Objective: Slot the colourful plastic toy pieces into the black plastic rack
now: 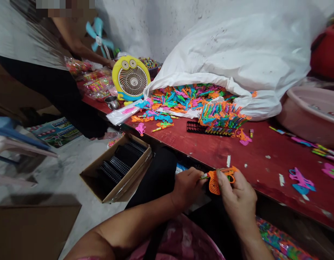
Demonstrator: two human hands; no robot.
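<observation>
Over my lap, my right hand (pixel 239 195) grips a flat orange plastic toy piece (pixel 215 185) with a lattice end and a ring-shaped part. My left hand (pixel 188 186) is closed around a small printed tube (pixel 205 176) whose tip meets the orange piece; most of the tube is hidden by the fingers. Beyond them on the red table (pixel 178 139) stands a black rack (pixel 194 127), partly filled with upright colourful toy pieces (pixel 222 113). An orange and pink piece (pixel 243 137) lies by the rack, and a pink and blue one (pixel 302 180) lies farther right.
A big white sack (pixel 232 47) spills loose plastic pieces (pixel 183 95) at the back. Nearby are a yellow fan (pixel 133 79), a metal cup (pixel 112 102) and a pink basin (pixel 310 115). A carton (pixel 129 180) of black racks sits lower left. A co-worker (pixel 34 47) stands at far left.
</observation>
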